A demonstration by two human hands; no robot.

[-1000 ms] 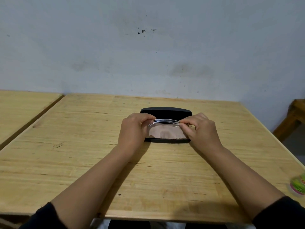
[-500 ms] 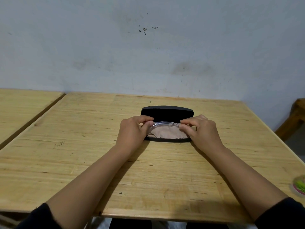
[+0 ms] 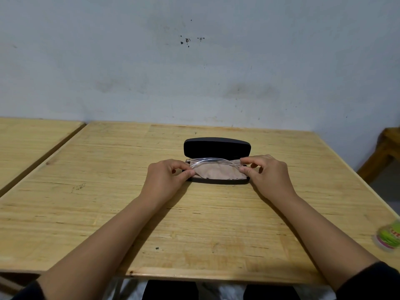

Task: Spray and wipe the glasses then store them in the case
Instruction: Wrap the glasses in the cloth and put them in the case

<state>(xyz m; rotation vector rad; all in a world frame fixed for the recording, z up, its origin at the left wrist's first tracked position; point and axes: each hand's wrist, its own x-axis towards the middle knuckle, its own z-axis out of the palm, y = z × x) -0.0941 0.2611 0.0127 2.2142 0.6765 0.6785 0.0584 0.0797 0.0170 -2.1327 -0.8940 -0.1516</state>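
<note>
A black glasses case stands open in the middle of the wooden table, its lid upright at the back. Folded clear-framed glasses lie along the case's inside, over a beige cloth that fills the lower half. My left hand pinches the left end of the glasses at the case's left edge. My right hand pinches the right end, thumb at the case's front right rim.
A green and white container sits blurred at the table's right edge. A second wooden table adjoins on the left, with a gap between. A wooden stool stands at the right, by the grey wall.
Both hands have lowered the glasses deeper into the case onto the cloth. The hands have shifted slightly outward toward the case's ends.
</note>
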